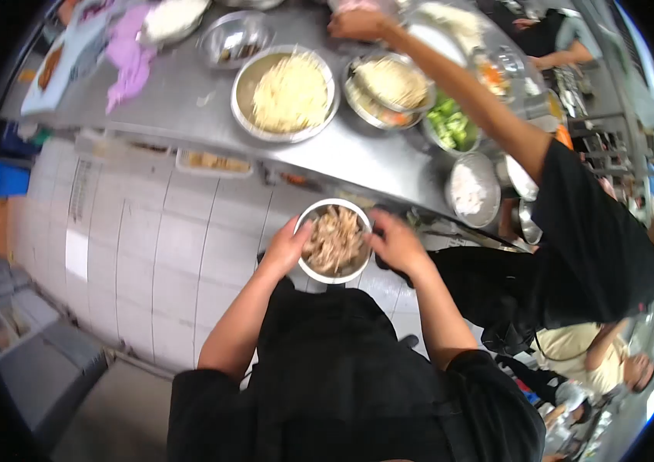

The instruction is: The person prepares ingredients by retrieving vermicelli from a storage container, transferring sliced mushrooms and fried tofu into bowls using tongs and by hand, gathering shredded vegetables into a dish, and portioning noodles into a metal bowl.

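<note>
White tiles make up the floor (161, 262) I look down on from far away. Along the far side runs a long metal table (165, 115). On the right, a person in a black shirt (596, 239) stretches one arm over it. A big bowl (246, 115) of thin, pale strips sits on the table. Nearer, over the tiles, is a small bowl (333, 279). My left hand (288, 245) is clamped on its left rim, thumb over the edge. My right hand (398, 245) is at the right rim, fingers bent; I cannot tell how tight. Brown shreds (334, 235) lie inside.
</note>
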Available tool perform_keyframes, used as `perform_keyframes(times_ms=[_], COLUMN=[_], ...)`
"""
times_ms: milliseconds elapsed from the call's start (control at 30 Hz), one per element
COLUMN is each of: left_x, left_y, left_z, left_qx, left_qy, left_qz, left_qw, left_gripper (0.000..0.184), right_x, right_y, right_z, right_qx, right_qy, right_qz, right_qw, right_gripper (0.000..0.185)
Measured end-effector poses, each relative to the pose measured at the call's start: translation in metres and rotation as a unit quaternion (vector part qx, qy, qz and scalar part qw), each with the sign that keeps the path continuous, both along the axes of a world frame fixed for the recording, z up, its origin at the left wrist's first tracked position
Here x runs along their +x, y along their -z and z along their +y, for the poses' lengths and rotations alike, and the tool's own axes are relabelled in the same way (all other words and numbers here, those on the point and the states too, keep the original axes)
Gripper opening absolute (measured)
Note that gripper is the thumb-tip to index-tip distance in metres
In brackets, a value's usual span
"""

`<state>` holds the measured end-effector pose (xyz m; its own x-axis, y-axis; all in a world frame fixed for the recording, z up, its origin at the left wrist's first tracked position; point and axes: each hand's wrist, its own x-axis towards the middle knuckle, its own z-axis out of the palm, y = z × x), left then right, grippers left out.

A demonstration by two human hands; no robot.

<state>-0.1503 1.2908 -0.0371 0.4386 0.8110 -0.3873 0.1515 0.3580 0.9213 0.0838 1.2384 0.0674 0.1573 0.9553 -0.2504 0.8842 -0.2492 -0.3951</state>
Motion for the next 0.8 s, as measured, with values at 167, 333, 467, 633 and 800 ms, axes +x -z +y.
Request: perform_keyframes(times_ms=[167, 333, 467, 633, 800], left_x=[-0.015, -0.009, 0.017, 0.035, 0.019], left_y=[-0.087, -0.173, -0.19, -0.182, -0.17], left_z=[0.015, 0.065, 0.096, 0.107, 0.109], left_qx=[-0.04, -0.04, 0.078, 0.081, 0.085], left_qy=[-0.01, -0.052, -0.093, -0.079, -0.111], left_qz=[-0.111, -0.327, -0.249, -0.205, -0.138], left_qw=[0.993, 0.943, 0.961, 0.972, 0.98], left_gripper=[0.045, 0.056, 0.061, 0.055, 0.045], right_x=[-0.006, 0.012, 0.031, 0.058, 0.174], right_y=[-0.073, -0.126, -0.151, -0.188, -0.212], right_z=[0.008, 0.084, 0.21, 0.352, 0.452], right_qx=[-0.051, 0.076, 0.267, 0.277, 0.273], right_qy=[0.052, 0.046, 0.048, 0.209, 0.233], right_qz=[0.318, 0.442, 0.422, 0.407, 0.255], right_qw=[0.945, 0.893, 0.865, 0.845, 0.898], right_gripper=[0.039, 0.036, 0.033, 0.041, 0.024])
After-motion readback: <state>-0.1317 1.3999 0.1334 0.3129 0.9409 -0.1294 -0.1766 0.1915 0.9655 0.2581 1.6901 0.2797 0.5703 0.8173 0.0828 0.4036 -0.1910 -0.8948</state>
